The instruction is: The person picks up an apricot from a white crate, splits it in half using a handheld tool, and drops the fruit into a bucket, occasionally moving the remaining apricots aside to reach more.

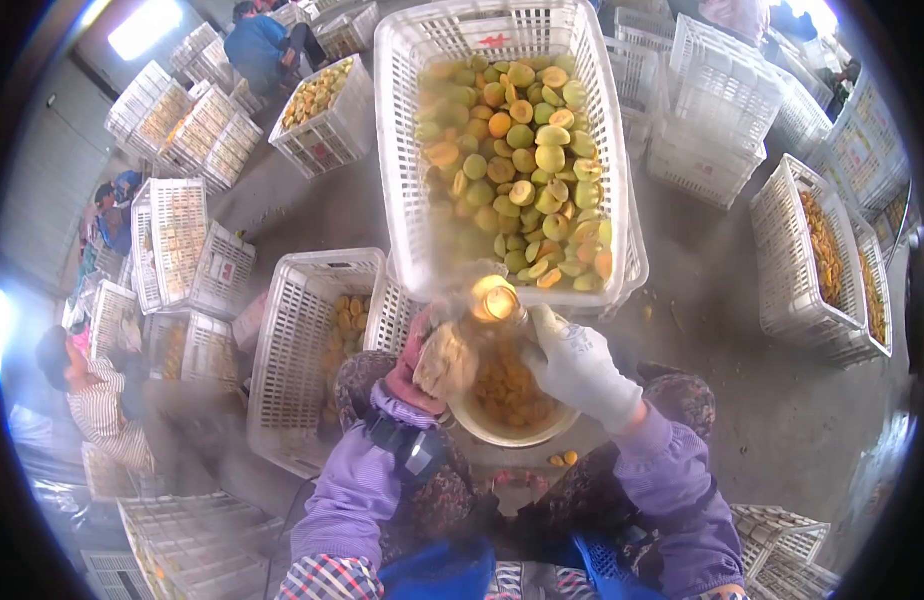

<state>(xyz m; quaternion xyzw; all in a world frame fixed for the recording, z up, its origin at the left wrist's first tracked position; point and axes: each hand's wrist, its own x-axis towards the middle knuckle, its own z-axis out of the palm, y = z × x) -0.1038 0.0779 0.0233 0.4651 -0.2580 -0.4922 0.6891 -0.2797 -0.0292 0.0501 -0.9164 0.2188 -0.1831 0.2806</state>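
A cut yellow-orange apricot (495,299) shows between my two gloved hands, above a pale bowl (514,440) of orange fruit pieces in my lap. My left hand (440,362), in a stained pink and cream glove, is closed at the apricot's left side. On the other side, my right hand (585,368) wears a white glove, its fingers curled inward and its thumb by the apricot. What the right fingers grip is hidden. Just ahead stands a white crate (392,190) of green and yellow apricots, several of them halved. Haze blurs its left part.
A second white crate (282,360) with some fruit stands at my left knee. Stacked crates (707,110) rise at the far right, near a crate of orange pieces (807,270). Other people (107,405) sit at left. Fruit bits (563,458) lie below the bowl.
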